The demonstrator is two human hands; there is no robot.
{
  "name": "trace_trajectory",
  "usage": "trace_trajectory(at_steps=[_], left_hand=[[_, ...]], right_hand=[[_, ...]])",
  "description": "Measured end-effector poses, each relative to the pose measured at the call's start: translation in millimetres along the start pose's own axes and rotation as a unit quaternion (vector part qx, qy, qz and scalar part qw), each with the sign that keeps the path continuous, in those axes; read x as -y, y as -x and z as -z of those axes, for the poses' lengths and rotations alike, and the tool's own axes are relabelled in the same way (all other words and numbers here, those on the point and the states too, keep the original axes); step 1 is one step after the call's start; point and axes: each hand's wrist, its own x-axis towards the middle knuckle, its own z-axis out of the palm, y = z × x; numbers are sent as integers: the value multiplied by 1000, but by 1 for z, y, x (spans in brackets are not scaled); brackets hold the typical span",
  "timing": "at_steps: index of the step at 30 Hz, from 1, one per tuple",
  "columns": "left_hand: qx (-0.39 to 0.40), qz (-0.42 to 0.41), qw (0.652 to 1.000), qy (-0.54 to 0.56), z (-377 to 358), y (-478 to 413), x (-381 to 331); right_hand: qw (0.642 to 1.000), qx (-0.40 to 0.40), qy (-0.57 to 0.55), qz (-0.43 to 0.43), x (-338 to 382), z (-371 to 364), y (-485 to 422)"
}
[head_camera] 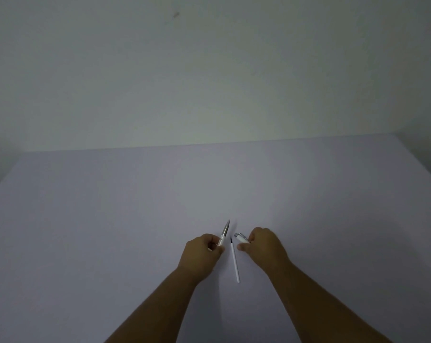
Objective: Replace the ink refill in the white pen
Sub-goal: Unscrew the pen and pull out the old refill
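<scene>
The white pen is in two pieces. My left hand (204, 251) grips the front barrel (225, 232), white with a silver tip that points up and away. My right hand (264, 243) holds the rear cap piece (241, 237), white with a silver clicker end, its back part hidden under my fingers. Between the two hands a thin white ink refill (234, 262) with a dark tip lies flat on the table, pointing away from me. Neither hand touches the refill.
A pale grey table (110, 231) spreads wide around my hands, its far edge meeting a plain light wall (209, 70). The table's left edge drops off at the far left.
</scene>
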Motion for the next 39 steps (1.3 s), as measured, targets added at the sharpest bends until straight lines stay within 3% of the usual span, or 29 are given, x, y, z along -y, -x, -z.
trace_trajectory(at_steps=[3, 7, 13, 18, 20, 26, 31, 35, 39], left_hand=[[2, -13, 1000, -17, 4, 0, -3], [-10, -54, 997, -45, 6, 1, -11], [-7, -92, 992, -89, 13, -1, -13], [6, -113, 989, -96, 26, -2, -12], [11, -130, 985, -117, 32, -2, -12], [16, -165, 975, -149, 42, 1, -13], [11, -178, 971, -158, 46, 4, -16], [10, -183, 969, -166, 48, 5, -17], [10, -190, 967, -168, 49, 7, -19]], right_hand=[[995, -49, -92, 14, 5, 5, 1], [955, 48, -291, -14, 24, 16, 6], [940, 85, -330, 7, 35, 18, 5], [904, 143, -402, 34, 39, 28, 7], [896, 170, -410, 20, 42, 35, 10], [923, 173, -340, 49, 45, 42, 11], [908, 198, -367, 32, 48, 48, 12], [932, 168, -316, 50, 48, 50, 12], [920, 199, -334, 53, 46, 52, 14]])
